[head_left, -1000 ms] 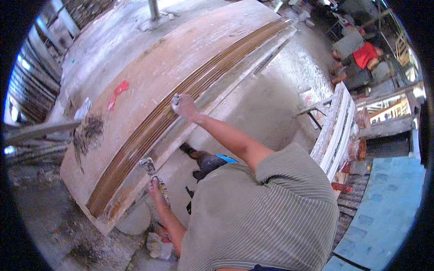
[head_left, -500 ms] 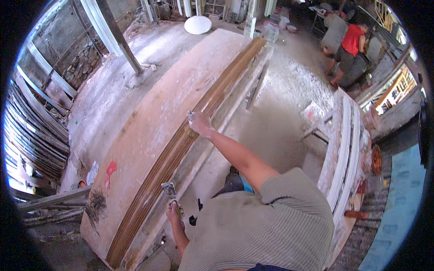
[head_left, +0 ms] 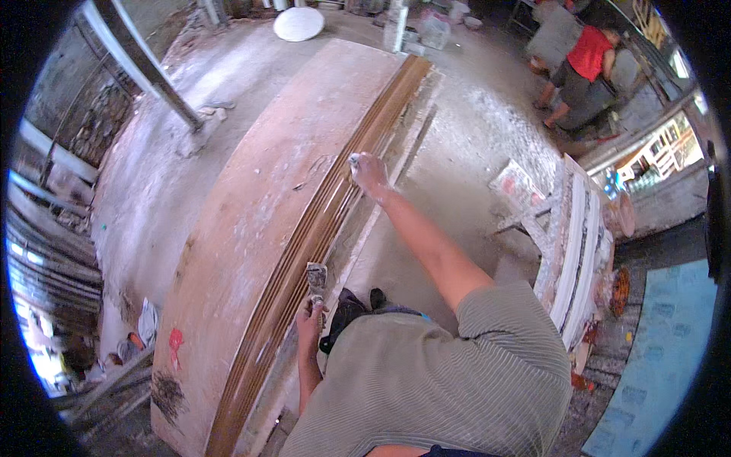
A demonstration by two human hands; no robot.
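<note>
A long brown ridged moulding [head_left: 266, 311] runs along the near edge of a pale, dusty board [head_left: 251, 206]. My left hand [head_left: 310, 318] is closed around the handle of a putty knife [head_left: 317, 276], its smeared blade pointing away from me beside the moulding. Farther up, my right hand [head_left: 370, 175], whitened with dust, rests at the moulding with its fingers closed. Something small and pale shows at the fingertips, too small to name. Light streaks lie in the grooves between the two hands.
A person in a red top [head_left: 588, 55] bends over at the far right. White moulded lengths [head_left: 576, 259] stand on a support to my right, beside a light blue sheet [head_left: 655, 358]. A post [head_left: 152, 76] and a white disc [head_left: 298, 24] are at the far left.
My right hand has moved farther up along the moulding. The left hand, with the putty knife, has shifted away from me and slightly right. The whole view has shifted too.
</note>
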